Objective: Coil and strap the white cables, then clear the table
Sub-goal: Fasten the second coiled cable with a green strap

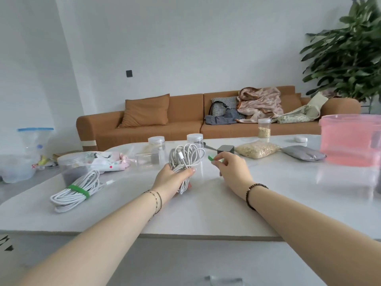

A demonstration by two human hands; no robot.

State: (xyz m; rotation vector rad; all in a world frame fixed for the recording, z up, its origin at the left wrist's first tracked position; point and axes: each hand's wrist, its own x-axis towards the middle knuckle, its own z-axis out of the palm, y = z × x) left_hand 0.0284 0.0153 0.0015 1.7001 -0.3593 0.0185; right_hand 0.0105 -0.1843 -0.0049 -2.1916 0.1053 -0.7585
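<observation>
My left hand (pixel 172 178) grips a coiled white cable (pixel 185 157) around its middle and holds it upright over the white table (pixel 206 213); a white plug shows on the front of the coil. To its right, my right hand (pixel 231 168) pinches a short green strap (pixel 212 158) between thumb and fingertips, a little apart from the coil. A second white cable coil (pixel 76 193) lies flat on the table at the left, bound by a green strap (pixel 79 189).
A pink plastic tub (pixel 350 139) stands at the right. Clear jars (pixel 156 141), a clear box (pixel 147 158), a bag of oats (pixel 257 150), a grey pouch (pixel 303 153), a dark cube (pixel 225 149) and patterned cloth (pixel 103 159) crowd the table's far side. An orange sofa stands behind.
</observation>
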